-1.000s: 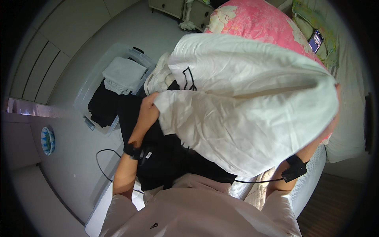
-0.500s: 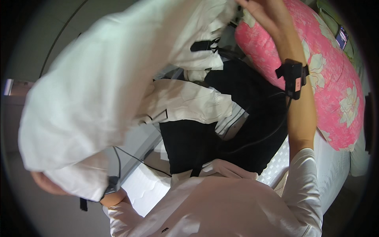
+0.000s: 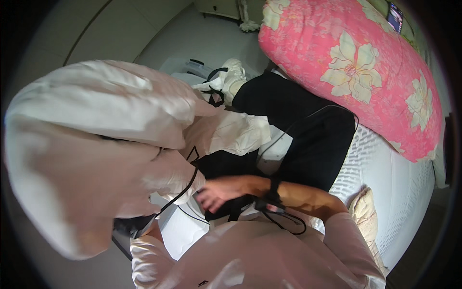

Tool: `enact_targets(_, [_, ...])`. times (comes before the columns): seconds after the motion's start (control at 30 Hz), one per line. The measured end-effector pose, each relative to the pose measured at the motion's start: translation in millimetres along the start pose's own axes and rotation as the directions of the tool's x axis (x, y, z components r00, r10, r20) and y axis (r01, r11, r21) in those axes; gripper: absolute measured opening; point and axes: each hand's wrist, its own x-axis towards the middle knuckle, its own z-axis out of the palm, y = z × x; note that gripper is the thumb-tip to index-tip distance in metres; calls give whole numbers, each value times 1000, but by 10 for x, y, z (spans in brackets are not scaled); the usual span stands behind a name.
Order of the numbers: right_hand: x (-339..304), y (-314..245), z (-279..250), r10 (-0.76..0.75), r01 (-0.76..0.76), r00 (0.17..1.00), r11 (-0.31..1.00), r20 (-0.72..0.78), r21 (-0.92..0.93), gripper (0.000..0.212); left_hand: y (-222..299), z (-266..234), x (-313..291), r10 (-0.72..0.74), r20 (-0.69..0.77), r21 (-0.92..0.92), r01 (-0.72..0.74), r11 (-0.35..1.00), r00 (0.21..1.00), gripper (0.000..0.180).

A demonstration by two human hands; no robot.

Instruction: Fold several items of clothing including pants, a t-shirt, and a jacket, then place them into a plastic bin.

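Note:
A large white cloth point(image 3: 96, 130), folded over and bulging, fills the left side and hides my left hand. Only the left wrist, with a black device point(image 3: 132, 225) strapped to it, shows at the cloth's lower edge. Across my lap reaches my right hand point(image 3: 222, 190), its blurred fingers apart and nothing visible in them, close to the cloth's right edge. Another crumpled white cloth point(image 3: 233, 132) lies over my black trousers point(image 3: 315, 139). The cloth's kind cannot be made out.
On the right, a pink flowered quilt point(image 3: 351, 67) is heaped on the pale bed point(image 3: 390, 192). A phone point(image 3: 395, 18) lies beyond it. A clear plastic box point(image 3: 190, 67) stands on the floor past my legs. Black cables run from my wrists across my lap.
My right hand has come down from the far upper right to my lap, away from the raised end of the white cloth. The cloth has dropped and bunched at the left.

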Motion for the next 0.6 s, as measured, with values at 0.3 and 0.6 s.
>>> enact_targets(0.3, [-149, -1242, -383, -619, 632, 757, 613, -209, 475, 51, -150, -356, -317, -98, 213, 131, 71, 989, 972, 45])
enact_targets(0.6, [-1575, -3601, 381, -989, 997, -21, -9, 146, 81, 31, -397, -634, -2, -156, 132, 127, 140, 982, 979, 45])
